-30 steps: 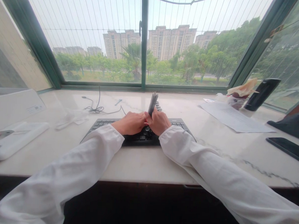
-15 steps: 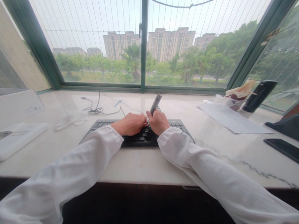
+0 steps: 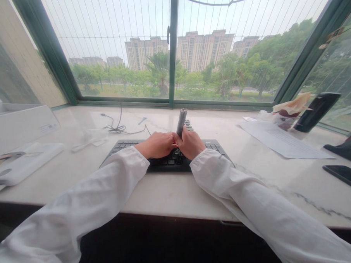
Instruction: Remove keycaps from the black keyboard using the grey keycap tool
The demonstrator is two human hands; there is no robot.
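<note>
A black keyboard [image 3: 128,147] lies on the white marble sill in front of me. My right hand [image 3: 191,144] is closed round a grey stick-shaped tool [image 3: 181,121] that stands nearly upright over the keys. My left hand [image 3: 156,145] rests on the keyboard right beside it, fingers curled toward the tool's lower end, where a small red part shows between the two hands. What the left fingers pinch is hidden. Both arms wear white sleeves.
A thin cable [image 3: 117,127] trails behind the keyboard. White boxes [image 3: 19,163] lie at the left. At the right are a sheet of paper [image 3: 282,140], a black bottle [image 3: 316,112], crumpled wrapping [image 3: 293,107] and a black phone [image 3: 342,174]. Window frame behind.
The grey tool has swung from a rightward tilt back to nearly upright. Both hands stay together on the keyboard; the camera has shifted slightly.
</note>
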